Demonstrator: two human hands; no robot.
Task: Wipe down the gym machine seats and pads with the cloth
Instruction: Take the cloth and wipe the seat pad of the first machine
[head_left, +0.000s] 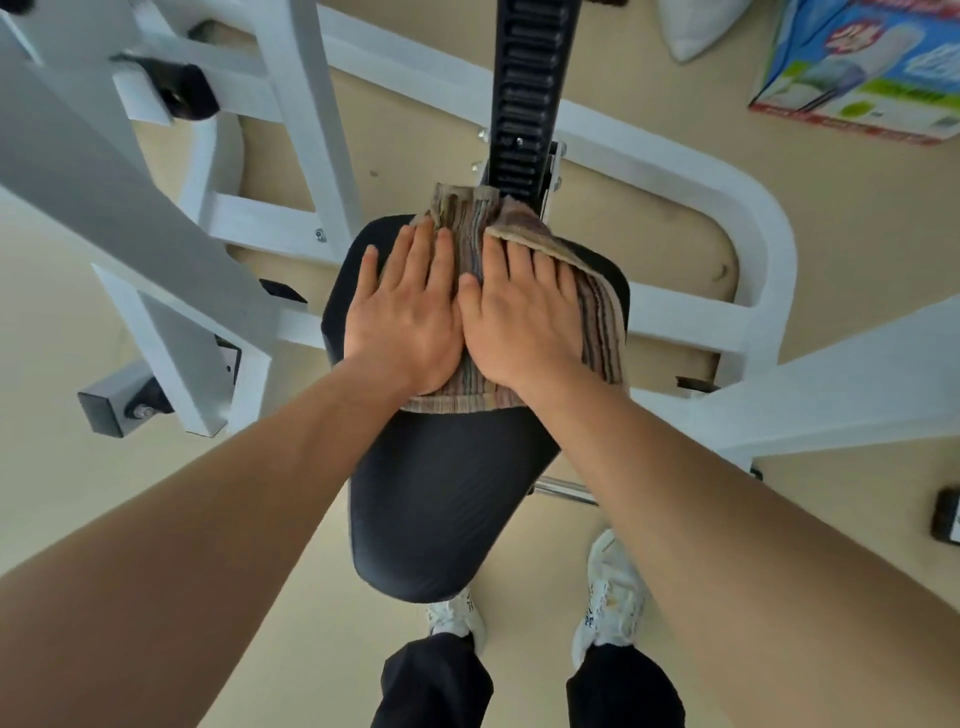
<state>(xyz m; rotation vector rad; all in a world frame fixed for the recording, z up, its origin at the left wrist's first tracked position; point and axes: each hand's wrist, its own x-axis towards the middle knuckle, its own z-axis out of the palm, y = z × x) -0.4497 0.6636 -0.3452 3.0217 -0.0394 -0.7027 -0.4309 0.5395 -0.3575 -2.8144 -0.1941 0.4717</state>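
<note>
A black padded seat (436, 499) of a white gym machine lies below me, narrow end toward my feet. A striped brown and multicoloured cloth (597, 317) is spread over the seat's far, wide end. My left hand (400, 312) presses flat on the cloth's left part, fingers apart, with its outer fingers on the bare pad. My right hand (524, 317) lies flat on the cloth beside it, thumbs touching; a fold of cloth covers its fingertips. Neither hand grips the cloth.
White steel frame bars (171, 249) cross at the left and curve around the right (763, 249). A black ribbed upright (530, 93) rises behind the seat. A colourful box (862, 73) lies on the beige floor top right. My white shoes (613, 587) stand under the seat's tip.
</note>
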